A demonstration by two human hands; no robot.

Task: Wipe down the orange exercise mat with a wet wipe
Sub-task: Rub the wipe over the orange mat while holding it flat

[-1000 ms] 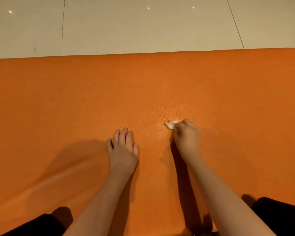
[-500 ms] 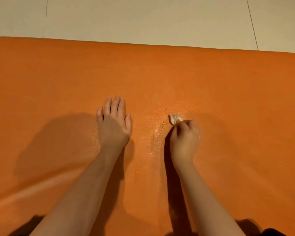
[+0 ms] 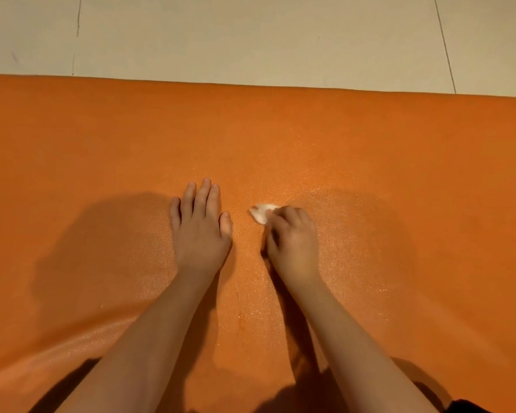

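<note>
the right hand (image 3: pixel 292 242) has its grip curled tight on the wet wipe (image 3: pixel 261 212); the left hand (image 3: pixel 201 231) lies flat on the orange mat (image 3: pixel 399 162), gripping nothing; that small wad could skip patches.

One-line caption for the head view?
Right hand holds a wet wipe on the orange mat; left hand rests flat.

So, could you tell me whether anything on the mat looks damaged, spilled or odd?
A faint darker streak on the orange mat, nearer the body than the right hand, perhaps a scuff or stain. The sheen around that hand, which grips the wet wipe, looks like wiping moisture.
</note>
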